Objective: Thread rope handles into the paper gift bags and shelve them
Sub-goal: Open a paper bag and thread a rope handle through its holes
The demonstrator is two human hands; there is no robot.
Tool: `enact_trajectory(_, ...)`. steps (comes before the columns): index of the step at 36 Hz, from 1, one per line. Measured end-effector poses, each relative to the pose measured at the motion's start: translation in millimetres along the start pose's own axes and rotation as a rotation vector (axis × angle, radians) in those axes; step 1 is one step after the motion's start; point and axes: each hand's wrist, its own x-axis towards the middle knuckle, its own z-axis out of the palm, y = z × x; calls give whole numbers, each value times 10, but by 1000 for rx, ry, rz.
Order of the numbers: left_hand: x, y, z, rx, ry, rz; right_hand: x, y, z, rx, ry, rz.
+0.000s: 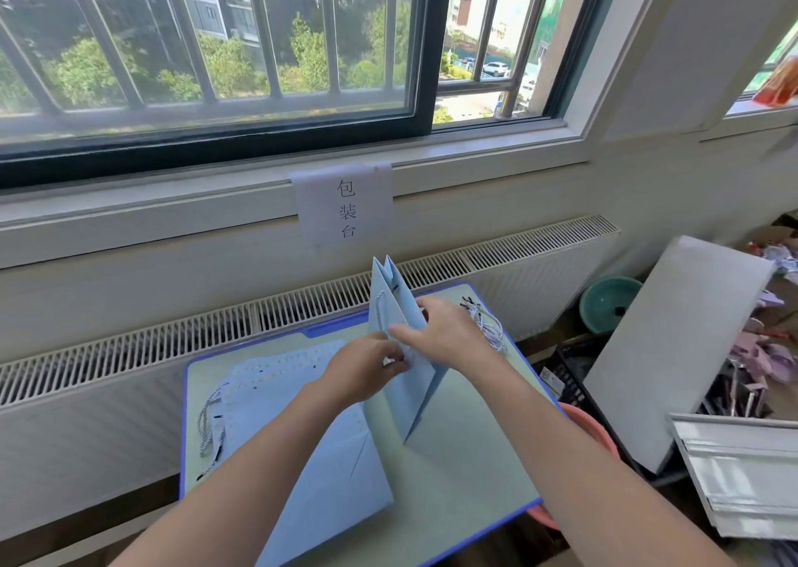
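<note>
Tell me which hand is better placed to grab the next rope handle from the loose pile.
Right. The right hand lies beside the loose rope handles; the left hand grips the upright blue bag.

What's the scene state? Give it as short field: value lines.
held item: blue paper bag, upright on the table
left hand: pinches the bag's near edge
right hand: grips the bag's upper part
handle in held bag: one rope loop visible on the left face
flat bags: stack lying on the table's left half, rope handle at its left edge
loose ropes: bundle at the table's far right
</note>
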Motion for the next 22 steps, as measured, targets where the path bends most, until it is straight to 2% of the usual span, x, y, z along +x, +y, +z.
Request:
enact_trajectory(2,43,-27,-15,-53,-32,-11,12,26,-7,-68,1,-23)
enact_trajectory(4,87,-76,-34,-124,20,-29,41,97,-31,-79,27,-27)
enact_trajectory(6,139,-103,-82,-212,187,-56,55,196,-76,-82,60,-19)
enact_trajectory(9,263,-95,-203,-293,522,-155,75,387,-200,-44,128,-8)
enact_trajectory(11,331,-59,-281,-399,608,-210,99,505,-327,-39,152,-12)
enact_trajectory(12,371,-45,-303,-480,575,-219,124,562,-392,-42,145,-23)
enact_trajectory(16,446,62,-337,-848,197,-203,215,708,-598,-38,85,-73)
enact_trajectory(17,451,99,-314,-911,156,-193,233,737,-630,-23,82,-80)
enact_trajectory(19,471,163,-239,-981,190,-220,293,812,-664,13,95,-92)
enact_trajectory(22,521,200,-96,-1079,307,-359,420,951,-679,-20,143,-93)
